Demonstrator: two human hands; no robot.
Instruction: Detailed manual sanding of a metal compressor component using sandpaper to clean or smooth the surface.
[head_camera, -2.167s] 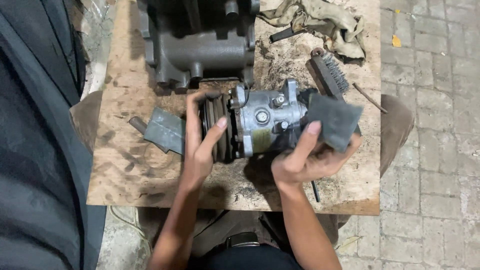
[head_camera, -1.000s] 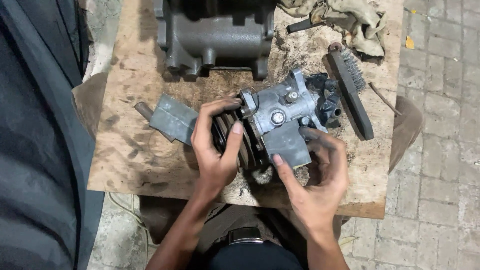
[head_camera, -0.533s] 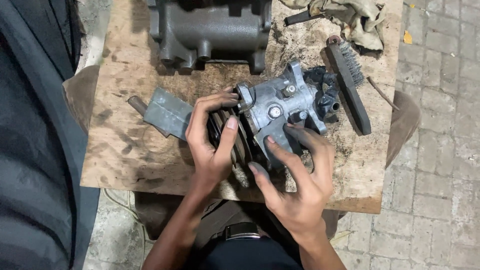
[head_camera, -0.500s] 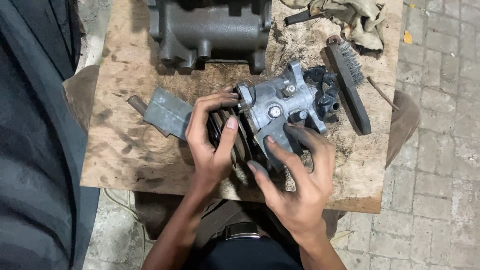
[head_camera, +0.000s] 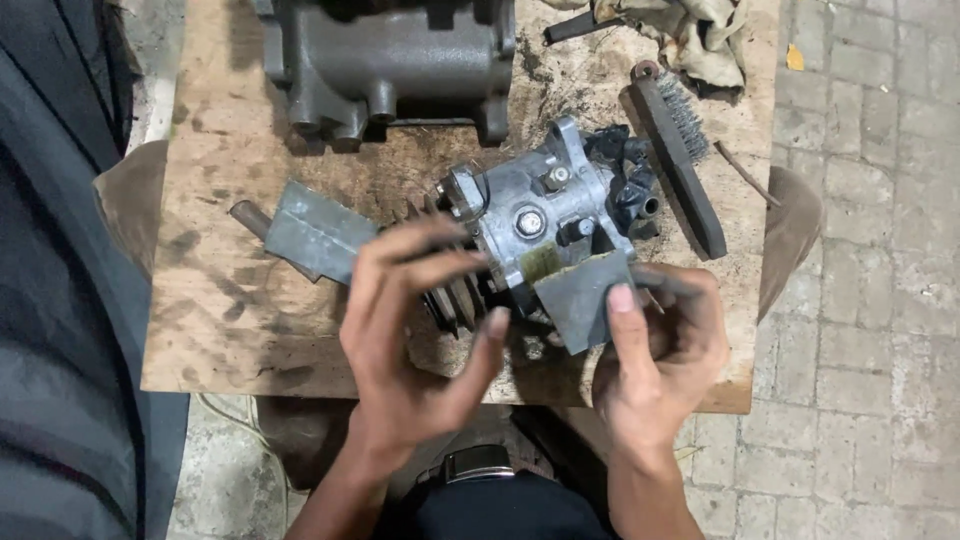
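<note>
1. The compressor (head_camera: 545, 225), a grey cast-metal body with a grooved pulley (head_camera: 450, 295) at one end, lies on its side near the middle of the wooden board (head_camera: 215, 320) that serves as the surface.
2. The right hand (head_camera: 660, 355) pinches a folded piece of grey sandpaper (head_camera: 585, 295) between thumb and fingers, its grip closed on the sheet, and presses it against the near face of the compressor.
3. The left hand (head_camera: 410, 340) steadies the compressor at the pulley end: the fingers curl over the pulley and the thumb hooks under it, a loose clasp rather than a tight one.
4. The casing looks partly cleaned, as far as can be judged: the face above the sandpaper is pale and fairly bright, while the black fittings (head_camera: 625, 185) at the far end of the compressor and the pulley grooves are dark and grimy.
5. Left of the compressor lies a flat grey metal bracket (head_camera: 310, 235) with a stub pipe.
6. Beyond the compressor sits a larger dark housing (head_camera: 390, 60).
7. Right of the compressor lies a wire brush (head_camera: 680, 160), with a crumpled rag (head_camera: 700, 40) beyond it.
8. The board around the compressor is stained and dusty.
</note>
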